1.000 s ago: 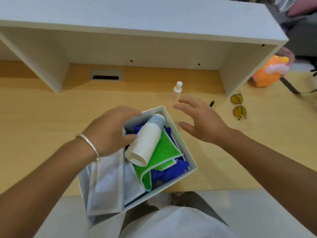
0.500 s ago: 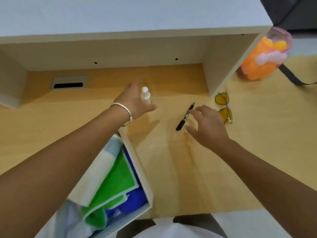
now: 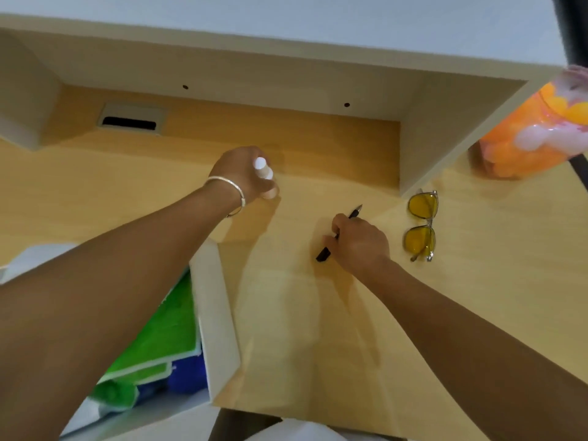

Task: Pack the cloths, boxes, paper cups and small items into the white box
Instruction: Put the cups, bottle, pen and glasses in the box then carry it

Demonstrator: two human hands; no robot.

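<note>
Near the middle of the frame the left hand (image 3: 243, 175) has its fingers curled round a small white-capped bottle (image 3: 263, 168), upright on the wooden counter (image 3: 318, 329). To its right, the right hand (image 3: 361, 241) pinches a black pen (image 3: 337, 235) lying slantwise on the counter (its tip points to the upper right). The white box (image 3: 216, 313) sits at lower left, with green cloth (image 3: 162, 338) and blue cloth (image 3: 186, 375) inside. Yellow-lensed glasses (image 3: 421, 226) lie right of the pen.
</note>
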